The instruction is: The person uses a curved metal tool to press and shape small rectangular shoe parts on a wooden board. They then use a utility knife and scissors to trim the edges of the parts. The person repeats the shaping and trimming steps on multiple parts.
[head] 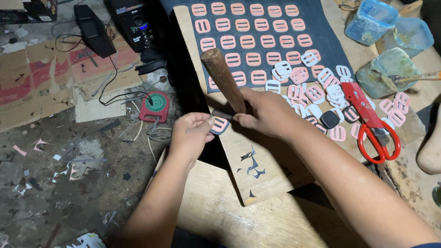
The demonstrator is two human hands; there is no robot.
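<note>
Two hands crowd one small pink buckle piece.
Left hand fingers pinch it; right hand grips wooden tool — a slip could strike fingertips.

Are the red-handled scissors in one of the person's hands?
No, the red-handled scissors lie on the wooden board, apart from both hands.

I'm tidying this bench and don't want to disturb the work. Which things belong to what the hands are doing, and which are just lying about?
In use:
left hand
pink buckle piece
right hand
wooden handle
dark sheet

Lying about:
red scissors
plastic tubs
brush
red round device
</note>
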